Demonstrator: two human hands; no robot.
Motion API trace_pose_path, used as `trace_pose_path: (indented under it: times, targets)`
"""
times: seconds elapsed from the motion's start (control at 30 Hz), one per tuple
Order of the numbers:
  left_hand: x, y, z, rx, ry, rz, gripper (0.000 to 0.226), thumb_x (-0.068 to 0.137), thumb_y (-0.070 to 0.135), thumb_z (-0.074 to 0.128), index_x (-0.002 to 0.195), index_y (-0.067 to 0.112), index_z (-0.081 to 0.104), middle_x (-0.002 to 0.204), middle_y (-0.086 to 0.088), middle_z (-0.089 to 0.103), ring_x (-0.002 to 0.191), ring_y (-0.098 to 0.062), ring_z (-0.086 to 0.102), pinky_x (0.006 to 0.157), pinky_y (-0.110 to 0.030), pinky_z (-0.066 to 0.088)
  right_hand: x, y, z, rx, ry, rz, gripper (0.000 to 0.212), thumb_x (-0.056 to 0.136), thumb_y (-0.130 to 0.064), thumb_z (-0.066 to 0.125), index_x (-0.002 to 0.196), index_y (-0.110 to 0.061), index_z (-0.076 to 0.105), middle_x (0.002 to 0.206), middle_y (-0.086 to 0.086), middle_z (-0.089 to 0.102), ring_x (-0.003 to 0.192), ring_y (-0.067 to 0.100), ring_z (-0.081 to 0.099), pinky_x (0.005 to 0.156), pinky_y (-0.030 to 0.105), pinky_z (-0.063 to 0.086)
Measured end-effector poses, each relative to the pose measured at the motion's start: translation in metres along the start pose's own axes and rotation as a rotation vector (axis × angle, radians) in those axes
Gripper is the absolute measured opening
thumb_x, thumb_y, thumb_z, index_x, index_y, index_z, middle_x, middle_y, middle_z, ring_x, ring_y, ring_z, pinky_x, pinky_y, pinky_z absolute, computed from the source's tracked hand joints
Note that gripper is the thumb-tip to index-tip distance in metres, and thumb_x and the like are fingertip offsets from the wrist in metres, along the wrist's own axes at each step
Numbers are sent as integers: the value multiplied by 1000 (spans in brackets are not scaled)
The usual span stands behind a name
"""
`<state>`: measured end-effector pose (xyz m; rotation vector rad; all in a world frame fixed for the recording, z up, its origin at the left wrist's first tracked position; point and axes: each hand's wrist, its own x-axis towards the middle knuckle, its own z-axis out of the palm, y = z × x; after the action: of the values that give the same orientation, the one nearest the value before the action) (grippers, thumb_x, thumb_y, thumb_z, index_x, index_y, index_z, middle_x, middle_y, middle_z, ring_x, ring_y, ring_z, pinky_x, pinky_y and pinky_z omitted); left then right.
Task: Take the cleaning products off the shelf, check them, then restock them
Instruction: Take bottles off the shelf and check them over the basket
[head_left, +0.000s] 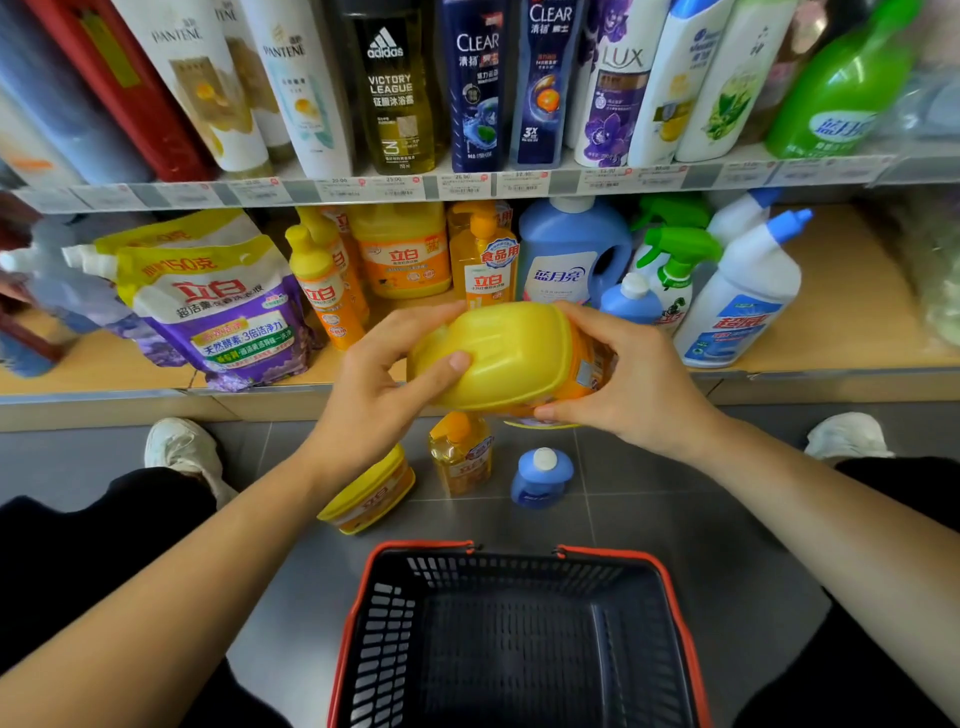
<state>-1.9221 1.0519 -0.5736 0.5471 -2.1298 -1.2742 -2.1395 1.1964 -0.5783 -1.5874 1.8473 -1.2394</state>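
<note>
While the yellow tub (498, 348) is held on its side in front of the lower shelf (831, 376), both hands are clamped on it. The left hand (374, 384) curls round the lid end with its thumb pressed on the yellow face, and the right hand (623, 374) wraps the labelled end, fingers over the top and thumb underneath. The step in hand looks like the check. To do it well, I would turn the tub slowly between the two hands so that every side of the label faces up, test that the lid sits tight, and hold it level so that nothing can seep out.

Directly below the grip, three items stand on the floor: a second tub (369, 493), an amber pump bottle (460, 457) and a small blue bottle (543, 475). Nearer the person than the grip sits a basket (670, 587).

The right hand covers much of the tub's label, and the print that does show is too small to read. A yellow edge just under the grip cannot be identified. The goods far left and far right of the grip are blurred.
</note>
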Motion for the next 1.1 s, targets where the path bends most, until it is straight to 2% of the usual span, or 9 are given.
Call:
trace_pose_path:
  times: [0.2,0.3,0.4,0.57,0.63,0.8,0.9,1.0,1.1]
  targets:
    - [-2,4,-4,287,-82,326,49,95,27,66,140,10,56,149,-7,52,138,-20,49,110,-33,43,-1,-1,2,59,-33,19,90,61,-27,95,140,-26,53,129,-15,62,123,0,57,101,18,47]
    - [-4,4,-2,341,-38,394,49,91,19,71,136,4,59,148,-13,52,138,-25,50,112,-37,41,2,1,4,125,-43,37,88,63,-26,94,141,-22,54,131,-10,64,124,6,59,102,27,49]
    - [-6,-3,-3,393,45,405,48,91,16,74,136,5,60,144,-11,56,136,-23,52,110,-41,46,5,5,3,272,14,91,80,62,-26,93,134,-26,57,123,-11,70,116,7,65,94,24,54]
    - [-11,-21,4,245,131,-47,78,85,24,80,153,21,40,143,5,54,122,-5,58,92,-25,56,10,9,-1,493,128,201,64,62,-20,90,122,-22,65,114,0,75,105,20,72,84,36,60]
    - [-11,-29,10,145,32,-268,84,80,37,79,153,23,39,138,7,57,115,-7,62,88,-25,56,12,8,-2,574,155,238,59,63,-17,88,118,-21,66,111,2,76,102,23,73,80,35,61]
    - [-30,-58,26,25,-369,-488,48,87,47,76,131,31,65,126,14,70,118,-10,64,107,-44,48,18,7,-1,734,173,308,55,67,-15,83,119,-12,66,108,6,76,100,24,74,73,31,60]
    - [-41,-63,31,-352,-295,-610,59,83,50,73,131,15,65,130,-3,70,127,-24,62,114,-53,41,23,5,6,797,143,315,61,72,-14,81,130,-9,59,117,10,73,108,28,71,80,37,59]
    - [-46,-63,27,-591,-166,-616,76,78,45,81,130,-6,59,130,-26,65,126,-42,59,113,-59,40,29,4,13,809,93,288,70,79,-12,78,142,-20,48,129,10,67,118,29,65,85,39,58]
    - [-47,-59,13,-563,1,-574,97,58,54,93,119,-13,60,118,-32,68,106,-38,70,91,-44,58,31,11,16,825,79,321,74,77,-10,79,142,-21,46,127,6,67,116,27,66,81,40,59]
